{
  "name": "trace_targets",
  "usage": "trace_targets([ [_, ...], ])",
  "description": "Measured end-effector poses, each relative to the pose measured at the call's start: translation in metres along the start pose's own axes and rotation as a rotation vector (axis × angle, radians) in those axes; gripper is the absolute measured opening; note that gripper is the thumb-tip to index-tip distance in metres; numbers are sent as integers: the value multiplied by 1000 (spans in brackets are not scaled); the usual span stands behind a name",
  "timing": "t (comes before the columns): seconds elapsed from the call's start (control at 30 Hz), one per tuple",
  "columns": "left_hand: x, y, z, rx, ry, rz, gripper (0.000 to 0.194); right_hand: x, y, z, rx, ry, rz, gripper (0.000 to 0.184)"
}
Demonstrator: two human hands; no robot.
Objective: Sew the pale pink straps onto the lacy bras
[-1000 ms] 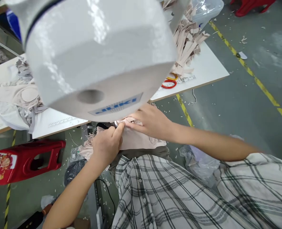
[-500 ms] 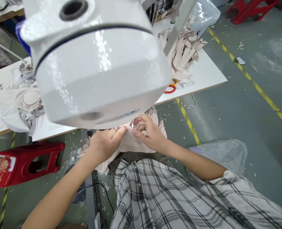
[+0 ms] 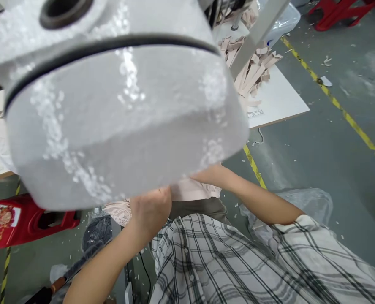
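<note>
The pale grey head of a sewing machine (image 3: 127,118) fills the upper middle and covers the spot where my hands meet. My left hand (image 3: 152,207) shows its back and curled knuckles below the machine head, closed at the edge of a pale pink fabric piece (image 3: 190,191); its fingertips are out of sight. Of my right hand (image 3: 208,174) only the wrist side appears, over the same fabric; its fingers are hidden behind the machine. Lace-edged pink fabric (image 3: 119,211) hangs left of my left hand, above my lap.
Pale fabric strips (image 3: 254,69) lie heaped on the white table (image 3: 287,97) at right. A red stool (image 3: 32,219) stands at left. Clear plastic (image 3: 308,202) lies on the scrap-strewn floor near my right elbow. A grey post (image 3: 257,36) rises beside the strips.
The machine head looms larger and lower in view, now covering my fingers and the scissor handles. My left hand has shifted right and down; my right hand has slipped behind the machine head.
</note>
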State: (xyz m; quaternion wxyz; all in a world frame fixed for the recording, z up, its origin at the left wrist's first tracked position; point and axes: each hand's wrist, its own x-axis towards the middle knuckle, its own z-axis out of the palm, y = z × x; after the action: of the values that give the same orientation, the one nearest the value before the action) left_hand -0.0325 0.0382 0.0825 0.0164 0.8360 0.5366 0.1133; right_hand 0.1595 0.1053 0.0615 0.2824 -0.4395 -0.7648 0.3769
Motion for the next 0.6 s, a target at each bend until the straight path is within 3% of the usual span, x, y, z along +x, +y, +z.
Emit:
trace_targets([
  [0.1,-3,-1,4,-128,-1,-89,36,8,0,-2,-1,69,-33,31],
  [0.2,-8,-5,8,-185,-12,-110,39,12,0,-3,-22,48,-48,30],
  [0.6,-11,-9,13,-133,75,-45,40,12,6,-1,-2,74,-84,35],
])
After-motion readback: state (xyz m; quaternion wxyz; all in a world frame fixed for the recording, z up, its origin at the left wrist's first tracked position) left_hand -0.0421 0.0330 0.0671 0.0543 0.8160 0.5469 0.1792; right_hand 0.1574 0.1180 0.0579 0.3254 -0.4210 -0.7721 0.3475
